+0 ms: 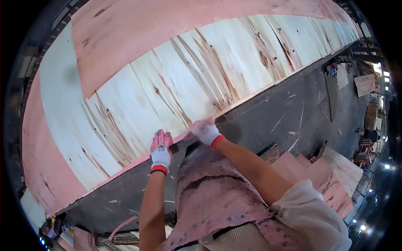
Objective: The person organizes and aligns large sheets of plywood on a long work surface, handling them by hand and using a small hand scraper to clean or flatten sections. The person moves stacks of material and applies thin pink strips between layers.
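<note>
L grip [161,151] released, flat @ edge of pale wood sheet [190,81]; R grip [205,130] @ same edge, can't tell if clenched.

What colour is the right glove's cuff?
The cuff is red, best seen in the head view.

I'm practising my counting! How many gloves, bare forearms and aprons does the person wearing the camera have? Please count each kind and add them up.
White gloves with red cuffs: 2
Bare forearms: 2
Pink patterned apron: 1
Total: 5
</note>
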Tool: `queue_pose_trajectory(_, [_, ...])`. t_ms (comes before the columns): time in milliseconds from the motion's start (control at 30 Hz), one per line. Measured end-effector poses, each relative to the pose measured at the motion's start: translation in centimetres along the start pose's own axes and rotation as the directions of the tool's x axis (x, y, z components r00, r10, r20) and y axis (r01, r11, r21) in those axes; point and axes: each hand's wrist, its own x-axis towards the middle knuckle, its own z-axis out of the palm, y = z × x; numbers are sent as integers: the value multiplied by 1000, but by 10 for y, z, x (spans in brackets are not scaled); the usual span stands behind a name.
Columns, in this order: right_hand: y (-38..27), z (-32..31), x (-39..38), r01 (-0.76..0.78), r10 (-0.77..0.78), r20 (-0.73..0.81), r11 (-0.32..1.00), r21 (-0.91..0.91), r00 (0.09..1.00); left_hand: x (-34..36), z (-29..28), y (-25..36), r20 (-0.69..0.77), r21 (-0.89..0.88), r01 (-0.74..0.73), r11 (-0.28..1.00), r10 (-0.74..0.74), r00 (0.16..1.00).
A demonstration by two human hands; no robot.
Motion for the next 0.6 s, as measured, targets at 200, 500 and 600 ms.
queue_pose_trajectory(200, [10,-53,-22,-360,405,-60,865,350,913,-10,-5,-1,-14,21,42,999,-42,999])
queue_pose_trajectory(500, [68,40,-52,232,473,733,-880,414,488,-5,0,3,-35,-5,3,1000,-3,999])
queue_pose_trajectory(600, [41,37,-33,308,298,858,-935,174,419,-4,-1,0,-15,14,21,1000,-21,1000])
